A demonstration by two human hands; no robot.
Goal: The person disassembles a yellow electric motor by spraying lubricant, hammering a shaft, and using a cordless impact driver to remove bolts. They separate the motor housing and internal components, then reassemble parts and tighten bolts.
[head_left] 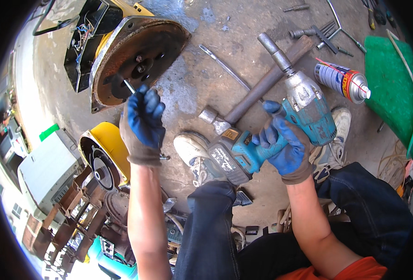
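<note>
My gloved left hand is closed on a short metal bolt, held in front of the rusty round plate of a large machine housing with exposed wires. My gloved right hand grips a teal cordless impact wrench by its handle, with a long socket on its nose pointing away from me. Beneath the wrench lies a hammer, next to a thin metal bar. Below my left hand sits a yellow motor housing.
A spray can lies at the right beside a green sheet. Sockets and wrenches are scattered at the top right. Rusty metal parts and a grey panel crowd the lower left. My shoes and legs are below.
</note>
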